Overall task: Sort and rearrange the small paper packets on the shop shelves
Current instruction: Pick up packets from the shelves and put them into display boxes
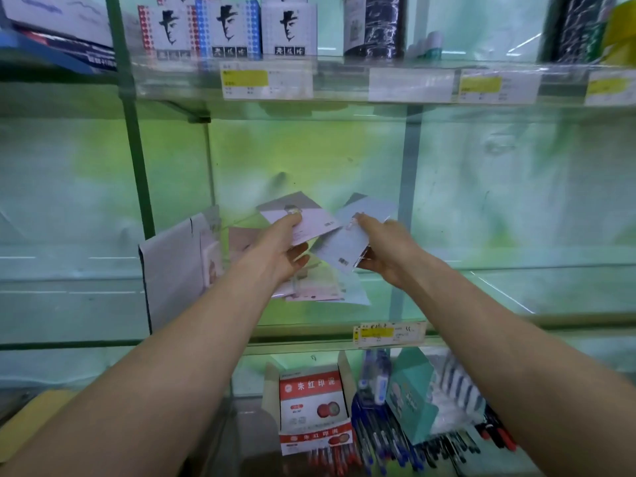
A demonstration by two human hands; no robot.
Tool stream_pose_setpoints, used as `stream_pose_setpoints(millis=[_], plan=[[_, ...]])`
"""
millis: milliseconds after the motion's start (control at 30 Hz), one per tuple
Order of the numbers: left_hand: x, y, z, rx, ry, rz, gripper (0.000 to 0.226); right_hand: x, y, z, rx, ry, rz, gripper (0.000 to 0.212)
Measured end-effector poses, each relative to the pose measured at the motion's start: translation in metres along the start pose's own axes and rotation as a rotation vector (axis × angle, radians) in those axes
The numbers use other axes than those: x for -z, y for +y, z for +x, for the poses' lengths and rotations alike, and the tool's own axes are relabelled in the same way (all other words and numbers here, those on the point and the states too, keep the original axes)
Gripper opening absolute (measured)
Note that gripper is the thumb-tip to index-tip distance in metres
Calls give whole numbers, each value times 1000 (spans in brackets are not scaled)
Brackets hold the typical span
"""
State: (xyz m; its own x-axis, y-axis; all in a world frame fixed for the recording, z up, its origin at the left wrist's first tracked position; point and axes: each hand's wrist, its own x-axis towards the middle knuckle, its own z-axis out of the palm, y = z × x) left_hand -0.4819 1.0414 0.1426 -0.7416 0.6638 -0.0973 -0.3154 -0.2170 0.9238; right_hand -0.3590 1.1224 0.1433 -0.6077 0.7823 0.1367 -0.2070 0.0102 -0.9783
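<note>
The sorting looks midway. The left hand [278, 256] pinches a pale pink packet [311, 224] between thumb and fingers, and the right hand [385, 253] grips a small stack of pale blue packets [344, 246], both held above the middle glass shelf [481, 294]. This split suggests sorting by colour, though blur hides how many packets each hand carries. Beneath the hands a loose heap of pink and blue packets [323, 292] lies unsorted on the shelf. At the shelf's left end some larger white packets [175, 266] lean upright, possibly already placed. The heap remains to be separated and set out.
</note>
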Motion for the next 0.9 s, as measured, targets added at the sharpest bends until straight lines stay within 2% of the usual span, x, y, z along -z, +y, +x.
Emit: stream_pose_setpoints(millis=[100,267,367,633,900], plan=[[1,-7,-3,-2,-64,-2,14,13,-4,-10,21,70,-19,8],[-16,-21,-13,-47,-75,90,11,26,-8,-33,36,14,-104,15],[-23,-24,-22,-74,-75,82,10,36,-13,-46,94,61,-219,17],[-39,-42,-61,-280,-77,204,14,83,-30,-90,211,193,-438,12],[-92,-76,-141,-374,-247,367,18,141,-48,-160,169,239,-680,12]])
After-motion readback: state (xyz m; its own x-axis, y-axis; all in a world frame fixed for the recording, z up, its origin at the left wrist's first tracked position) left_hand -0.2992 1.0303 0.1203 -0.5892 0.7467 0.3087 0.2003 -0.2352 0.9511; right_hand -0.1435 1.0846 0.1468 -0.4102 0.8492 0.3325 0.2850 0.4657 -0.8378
